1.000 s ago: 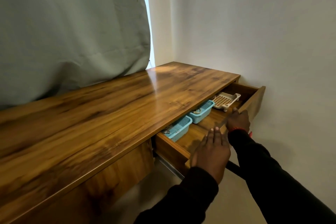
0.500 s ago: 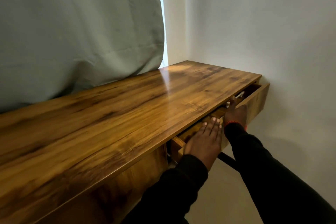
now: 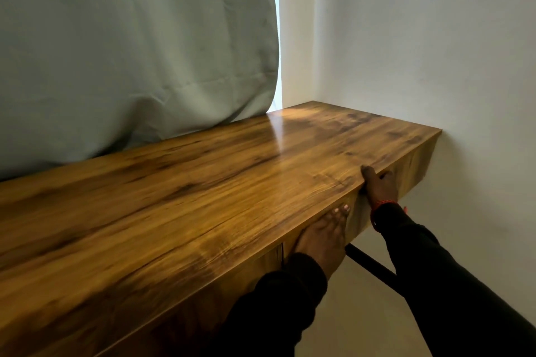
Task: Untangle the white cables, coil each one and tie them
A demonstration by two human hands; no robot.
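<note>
Under the desk top (image 3: 203,188), the drawer (image 3: 359,211) now shut.

One desk (image 3: 203,197), one drawer front (image 3: 417,165) at its front edge, two hands, left (image 3: 319,240), right (image 3: 380,185), one curtain (image 3: 130,52)

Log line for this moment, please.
drawer: closed | left hand: flat on front | right hand: on front | cables: none visible

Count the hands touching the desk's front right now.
2. The left hand presses flat on the drawer front under the desktop; the right hand rests on it farther along, toward the wall. Its fingertips are hidden.
</note>
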